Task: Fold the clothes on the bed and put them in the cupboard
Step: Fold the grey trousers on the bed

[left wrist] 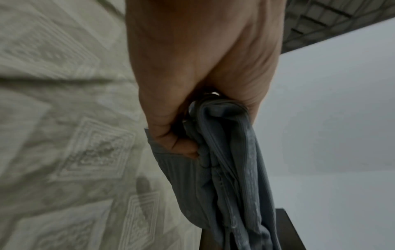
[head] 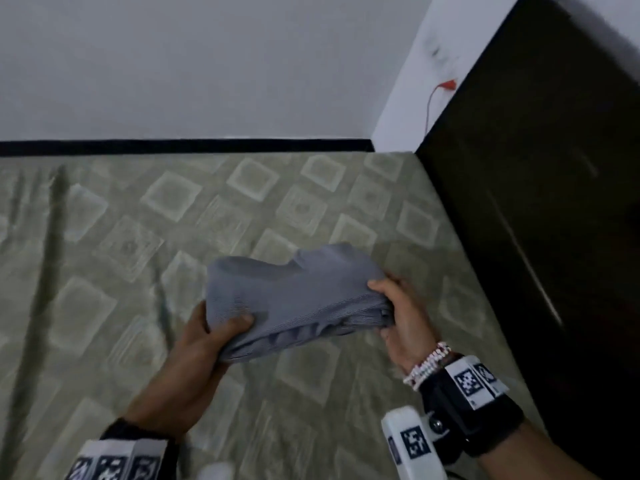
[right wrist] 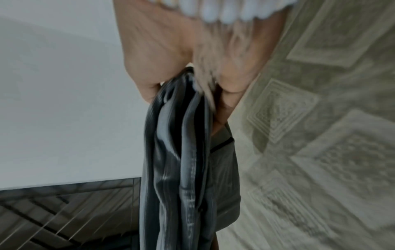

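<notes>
A folded grey ribbed garment [head: 294,299] hangs in the air above the bed [head: 138,237], held between both hands. My left hand [head: 211,330] grips its left end, thumb on top. My right hand [head: 394,310] grips the right end, where the folded layers bunch together. In the left wrist view the left hand [left wrist: 192,101] is curled round the garment [left wrist: 230,177], whose layered edges hang down. The right wrist view shows the right hand [right wrist: 192,67] clamping the stacked folds of the garment [right wrist: 177,160]. A dark wooden cupboard [head: 540,168] stands at the right of the bed.
The bed has an olive cover with pale square patterns and runs up to a grey wall [head: 207,64] with a black skirting strip. A red cable [head: 436,98] hangs on the wall beside the cupboard. A bead bracelet [head: 429,363] sits on my right wrist.
</notes>
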